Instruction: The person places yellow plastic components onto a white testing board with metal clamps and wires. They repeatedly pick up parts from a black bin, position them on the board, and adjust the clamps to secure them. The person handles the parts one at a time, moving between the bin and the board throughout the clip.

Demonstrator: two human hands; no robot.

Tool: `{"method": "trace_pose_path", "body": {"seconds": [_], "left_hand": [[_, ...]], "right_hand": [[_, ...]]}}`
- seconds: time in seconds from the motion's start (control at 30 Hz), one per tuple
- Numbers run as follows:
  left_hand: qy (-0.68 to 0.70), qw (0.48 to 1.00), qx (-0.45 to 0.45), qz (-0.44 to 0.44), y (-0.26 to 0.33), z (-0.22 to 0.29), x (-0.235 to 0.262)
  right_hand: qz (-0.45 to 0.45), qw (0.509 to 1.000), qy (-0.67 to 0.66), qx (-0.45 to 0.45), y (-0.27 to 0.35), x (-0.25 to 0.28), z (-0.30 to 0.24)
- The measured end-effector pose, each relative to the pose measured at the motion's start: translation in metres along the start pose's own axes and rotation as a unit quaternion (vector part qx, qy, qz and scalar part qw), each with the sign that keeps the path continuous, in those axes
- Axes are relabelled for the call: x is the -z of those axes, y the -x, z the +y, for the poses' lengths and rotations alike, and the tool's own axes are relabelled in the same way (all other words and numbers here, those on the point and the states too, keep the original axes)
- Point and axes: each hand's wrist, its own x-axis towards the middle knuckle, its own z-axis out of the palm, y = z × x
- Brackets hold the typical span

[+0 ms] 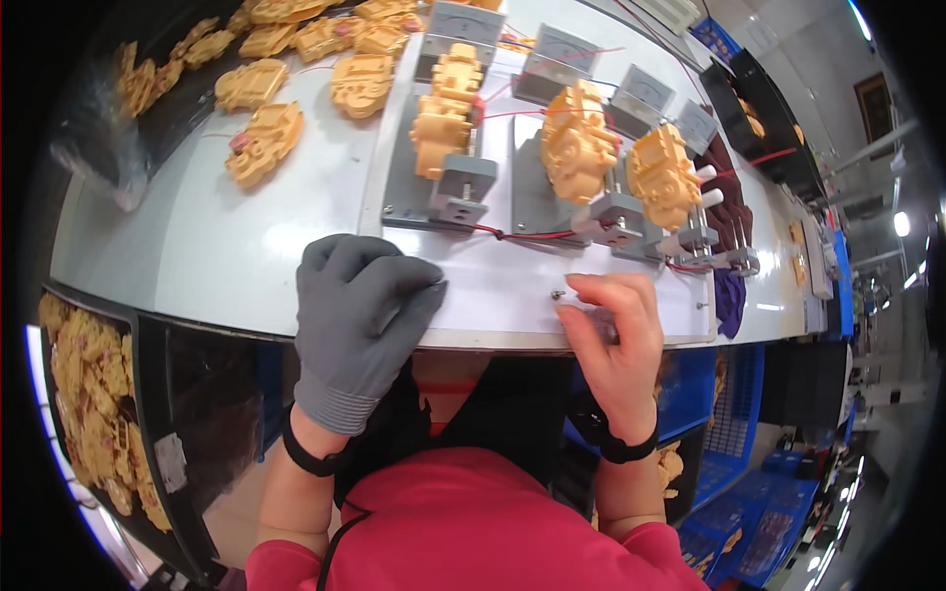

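My left hand (357, 315), in a grey glove, hovers over the near part of the white work surface. Its fingers are curled, and thumb and index tips meet; anything between them is hidden. Bare, my right hand (623, 345) has its thumb and index finger apart beside a small metal screw (557, 294). Beyond the hands, three yellow-orange moulded plastic assemblies sit on grey fixtures: the left one (448, 113), the middle one (579, 143) and the right one (665, 177). A red and black cable (527, 234) runs along the fixtures' near side.
Grey panel meters (555, 64) stand behind the fixtures. Loose yellow assemblies (264, 145) lie at the left and far left. A crate of yellow parts (94, 404) stands below the table's left end. Blue crates (754, 512) are at lower right; a dark purple cloth (729, 295) hangs over the edge.
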Motion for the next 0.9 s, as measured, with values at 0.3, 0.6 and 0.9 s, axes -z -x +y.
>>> {"method": "trace_pose_path", "body": {"seconds": [0.3, 0.6, 0.9], "left_hand": [[0.013, 1.0, -0.008, 0.015, -0.001, -0.004, 0.0], [0.007, 0.999, -0.013, 0.028, 0.0, -0.006, 0.0], [0.002, 1.0, -0.013, 0.021, 0.0, -0.002, 0.0]], "right_hand": [[-0.066, 0.992, -0.096, 0.041, -0.017, -0.028, -0.039], [-0.045, 0.985, -0.166, -0.01, -0.024, -0.042, -0.045], [-0.007, 0.967, -0.25, -0.058, -0.027, -0.057, -0.047]]}}
